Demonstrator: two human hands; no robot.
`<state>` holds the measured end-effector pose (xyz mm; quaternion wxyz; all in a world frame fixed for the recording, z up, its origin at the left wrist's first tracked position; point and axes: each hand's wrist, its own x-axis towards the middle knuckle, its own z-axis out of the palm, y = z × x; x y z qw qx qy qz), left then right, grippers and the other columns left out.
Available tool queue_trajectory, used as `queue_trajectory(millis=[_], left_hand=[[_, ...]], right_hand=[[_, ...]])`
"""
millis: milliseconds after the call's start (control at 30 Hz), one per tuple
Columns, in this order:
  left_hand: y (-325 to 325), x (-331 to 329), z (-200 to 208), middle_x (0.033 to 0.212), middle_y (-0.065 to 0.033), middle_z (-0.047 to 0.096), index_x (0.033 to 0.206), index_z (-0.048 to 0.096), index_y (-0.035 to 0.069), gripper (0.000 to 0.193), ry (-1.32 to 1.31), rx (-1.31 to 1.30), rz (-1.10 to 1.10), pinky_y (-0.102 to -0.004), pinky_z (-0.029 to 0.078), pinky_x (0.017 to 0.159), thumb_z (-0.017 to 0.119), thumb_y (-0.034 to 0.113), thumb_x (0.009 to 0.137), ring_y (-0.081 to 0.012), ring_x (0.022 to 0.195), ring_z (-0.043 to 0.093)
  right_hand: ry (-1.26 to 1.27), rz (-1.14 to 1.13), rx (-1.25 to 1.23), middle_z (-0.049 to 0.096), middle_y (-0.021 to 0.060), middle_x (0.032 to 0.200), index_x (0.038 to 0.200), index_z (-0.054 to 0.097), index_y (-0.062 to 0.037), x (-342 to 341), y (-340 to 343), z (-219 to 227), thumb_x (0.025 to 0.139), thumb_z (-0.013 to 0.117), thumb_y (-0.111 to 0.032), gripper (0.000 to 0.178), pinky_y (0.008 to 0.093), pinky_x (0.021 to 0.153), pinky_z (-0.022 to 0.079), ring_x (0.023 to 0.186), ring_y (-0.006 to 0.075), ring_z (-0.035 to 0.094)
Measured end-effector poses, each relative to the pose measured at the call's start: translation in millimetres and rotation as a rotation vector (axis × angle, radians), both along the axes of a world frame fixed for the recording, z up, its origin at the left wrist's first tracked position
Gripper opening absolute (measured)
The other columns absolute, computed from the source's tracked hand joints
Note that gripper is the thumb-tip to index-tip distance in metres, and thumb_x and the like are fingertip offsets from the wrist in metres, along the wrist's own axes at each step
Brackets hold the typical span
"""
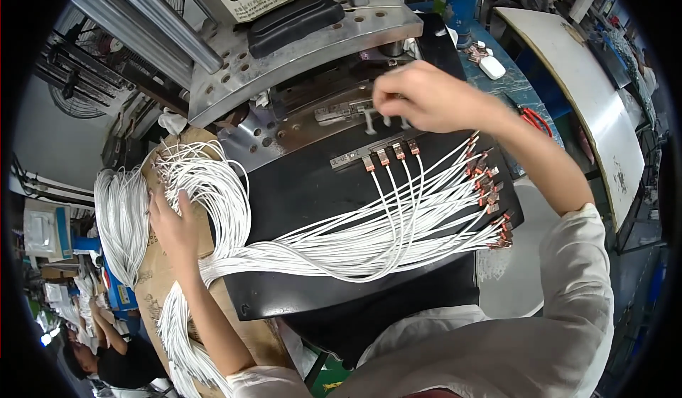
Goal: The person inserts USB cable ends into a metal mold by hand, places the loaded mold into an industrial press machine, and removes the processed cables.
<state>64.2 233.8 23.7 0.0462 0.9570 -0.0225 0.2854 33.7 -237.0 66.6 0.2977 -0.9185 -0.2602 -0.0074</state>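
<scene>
Across a black surface (284, 203) before a metal press (305, 57), can see the left hand (174, 229) loosely spread between bundled white cables (231, 199), well apart from the right hand (420, 98), curled and blurred at a metal mold (339, 112); cannot tell whether clamped on anything. Just below the right hand, can see four cable plugs (384, 157) lined up.

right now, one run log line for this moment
left hand: by coiled white cables; right hand: near metal mould; four connectors: along metal strip
</scene>
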Motion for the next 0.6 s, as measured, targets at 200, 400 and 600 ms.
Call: queue_trajectory(millis=[200,400,600], left_hand=[[-188,-115,15,0.126,-0.0145,0.057,0.115,0.065,0.001,0.038,0.278,-0.145,-0.891,-0.0444,0.042,0.097,0.075,0.024,0.085,-0.0348,0.121,0.052],[-257,-125,0,0.112,-0.0182,0.059,0.112,0.065,-0.003,0.046,0.297,-0.137,-0.925,-0.0476,0.046,0.084,0.073,0.036,0.089,-0.0365,0.102,0.057],[-262,-120,9,0.091,-0.0164,0.061,0.091,0.063,0.0,0.038,0.388,-0.111,-0.881,-0.0421,0.049,0.068,0.071,0.036,0.09,-0.0325,0.081,0.059]], right_hand=[[-0.055,-0.019,-0.214,0.067,0.0141,0.104,0.105,0.065,0.0008,-51,-59,-6,0.091,0.068,-0.01,0.018,0.039,0.084,0.049,0.096,0.0334,0.062],[0.193,-0.104,-0.252,0.065,0.0143,0.115,0.117,0.063,0.0012,-49,-10,-21,0.096,0.062,-0.012,0.025,0.0395,0.089,0.049,0.103,0.0319,0.062],[0.517,-0.085,0.238,0.067,0.0116,0.112,0.126,0.061,0.0016,-9,-13,-25,0.1,0.056,-0.013,0.03,0.0364,0.094,0.047,0.106,0.021,0.062]])
